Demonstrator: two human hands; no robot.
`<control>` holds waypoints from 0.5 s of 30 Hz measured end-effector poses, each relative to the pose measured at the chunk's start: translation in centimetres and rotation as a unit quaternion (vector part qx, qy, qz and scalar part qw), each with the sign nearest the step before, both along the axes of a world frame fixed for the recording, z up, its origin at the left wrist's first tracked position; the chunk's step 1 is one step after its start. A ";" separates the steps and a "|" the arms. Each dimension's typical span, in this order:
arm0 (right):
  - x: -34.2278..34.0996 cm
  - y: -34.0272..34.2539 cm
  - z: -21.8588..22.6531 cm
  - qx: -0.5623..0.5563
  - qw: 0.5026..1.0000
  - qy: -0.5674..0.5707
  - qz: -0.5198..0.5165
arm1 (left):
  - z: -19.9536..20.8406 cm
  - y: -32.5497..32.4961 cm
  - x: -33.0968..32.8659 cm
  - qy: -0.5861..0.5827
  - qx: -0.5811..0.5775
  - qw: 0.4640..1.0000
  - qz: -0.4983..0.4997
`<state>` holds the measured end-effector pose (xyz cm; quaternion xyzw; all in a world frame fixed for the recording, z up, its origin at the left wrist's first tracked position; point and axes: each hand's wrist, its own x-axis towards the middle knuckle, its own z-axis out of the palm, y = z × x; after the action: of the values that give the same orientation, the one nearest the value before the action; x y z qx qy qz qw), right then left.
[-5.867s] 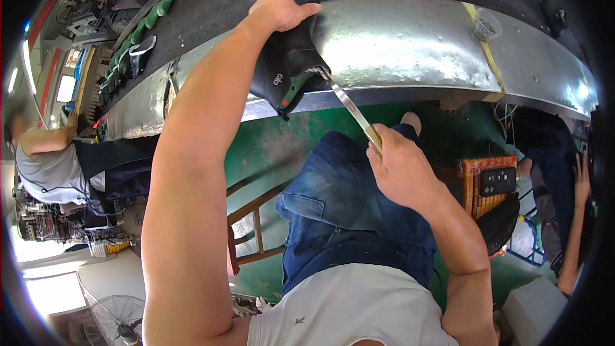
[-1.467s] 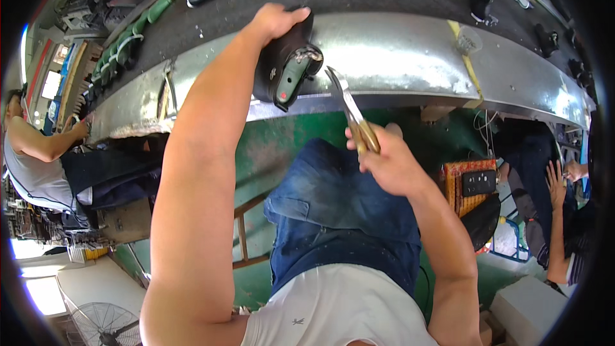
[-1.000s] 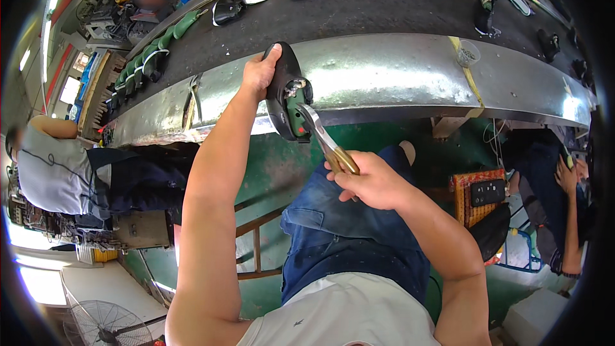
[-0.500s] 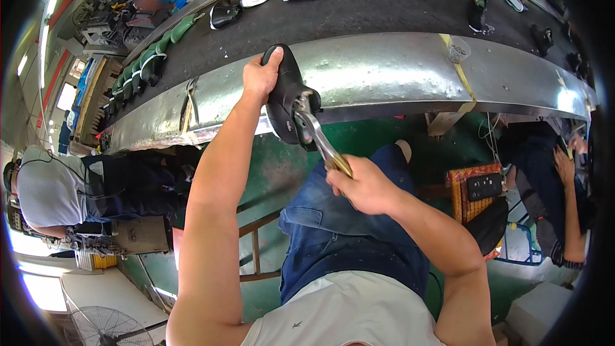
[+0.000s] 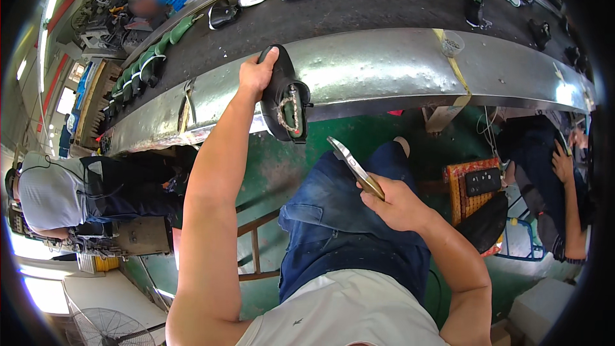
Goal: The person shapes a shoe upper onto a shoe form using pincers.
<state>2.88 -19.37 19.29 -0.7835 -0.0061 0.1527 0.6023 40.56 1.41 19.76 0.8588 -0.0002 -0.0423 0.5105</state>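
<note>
One black, rounded shoe is clasped by my left hand; my right hand clenches silver-and-brass metal pliers.

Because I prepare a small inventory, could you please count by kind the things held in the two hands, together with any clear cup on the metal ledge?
Black shoe, in the left hand: 1
Pliers, in the right hand: 1
Clear cup, on the metal ledge: 1
Total: 3
</note>
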 end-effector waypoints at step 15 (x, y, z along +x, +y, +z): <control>9.0 -0.2 2.8 -0.331 0.925 -0.177 -0.063 | 2.4 -2.8 -2.2 -0.053 0.174 0.983 -0.034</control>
<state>11.92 -19.57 22.06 -0.9515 -0.0121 -0.0330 0.3058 38.40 -1.40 22.21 0.9352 -0.0489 -0.0132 0.3506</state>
